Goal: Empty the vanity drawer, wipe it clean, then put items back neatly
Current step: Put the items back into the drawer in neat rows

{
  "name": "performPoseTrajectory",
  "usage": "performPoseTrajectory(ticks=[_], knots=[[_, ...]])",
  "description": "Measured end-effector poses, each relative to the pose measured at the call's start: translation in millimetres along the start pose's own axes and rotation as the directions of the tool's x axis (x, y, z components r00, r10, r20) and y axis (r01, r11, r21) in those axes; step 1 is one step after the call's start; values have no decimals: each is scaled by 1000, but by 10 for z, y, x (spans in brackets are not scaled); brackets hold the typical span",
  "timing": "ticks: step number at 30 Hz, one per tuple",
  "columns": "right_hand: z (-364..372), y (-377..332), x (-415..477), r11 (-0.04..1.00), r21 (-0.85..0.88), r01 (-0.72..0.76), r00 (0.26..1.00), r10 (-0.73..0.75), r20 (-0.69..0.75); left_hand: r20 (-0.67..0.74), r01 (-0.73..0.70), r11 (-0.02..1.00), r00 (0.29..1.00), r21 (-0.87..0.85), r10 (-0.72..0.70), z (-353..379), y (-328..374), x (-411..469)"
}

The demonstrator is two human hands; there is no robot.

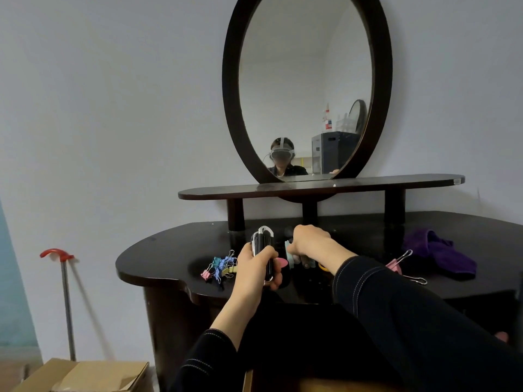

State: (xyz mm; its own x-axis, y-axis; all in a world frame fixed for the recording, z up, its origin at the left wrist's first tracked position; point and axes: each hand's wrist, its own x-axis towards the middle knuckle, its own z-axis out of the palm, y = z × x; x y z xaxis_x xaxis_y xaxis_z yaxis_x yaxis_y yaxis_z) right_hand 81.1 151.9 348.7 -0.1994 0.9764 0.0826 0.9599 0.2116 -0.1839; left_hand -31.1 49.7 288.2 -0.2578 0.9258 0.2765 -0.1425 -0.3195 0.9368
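**Both hands closed on small items over the vanity top**

A black-and-silver case [263, 241] w/ a carabiner-type clip at its top is gripped upright in the L hand [256, 268], fingers curled round its body, above the front-centre of the vanity top [158, 258]. Just to its right, a teal item [288, 248] is clutched in the R hand [310, 240], knuckles turned toward the mirror; most of it is hidden by the fist. A small pink teardrop piece [281, 263] is seen between the two hands, low by the tabletop. A heap of binder clips [220, 267] (pink, blue, teal, yellow) is laid on the top, left of the L hand. A larger pink binder clip [396, 264] is lying right of the R forearm, and a crumpled purple cloth [441, 250] is spread further right. A pale wooden edge [247, 380] at the bottom of the view, under the arms, is possibly the drawer's front. Behind, a raised shelf [368, 183] and an oval mirror [305, 80] are mounted. At far left, a cardboard box [93, 374] is set on the floor and a red-hooked pole [66, 292] is leaned by the wall.
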Motion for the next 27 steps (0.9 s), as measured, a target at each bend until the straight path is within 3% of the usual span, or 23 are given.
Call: performPoseTrajectory(ticks=[6,21,27], knots=[[-92,-9,-33,997,-49,-53,985,61,162,-1,-9,1000,1000,5,9,17,22,-38],[-94,162,-100,992,-119,49,991,-34,128,24,-13,1000,1000,17,13,32,66,-92],[-153,331,-204,995,-30,99,995,-99,6,11,-2,1000,1000,23,2,20,64,-96]])
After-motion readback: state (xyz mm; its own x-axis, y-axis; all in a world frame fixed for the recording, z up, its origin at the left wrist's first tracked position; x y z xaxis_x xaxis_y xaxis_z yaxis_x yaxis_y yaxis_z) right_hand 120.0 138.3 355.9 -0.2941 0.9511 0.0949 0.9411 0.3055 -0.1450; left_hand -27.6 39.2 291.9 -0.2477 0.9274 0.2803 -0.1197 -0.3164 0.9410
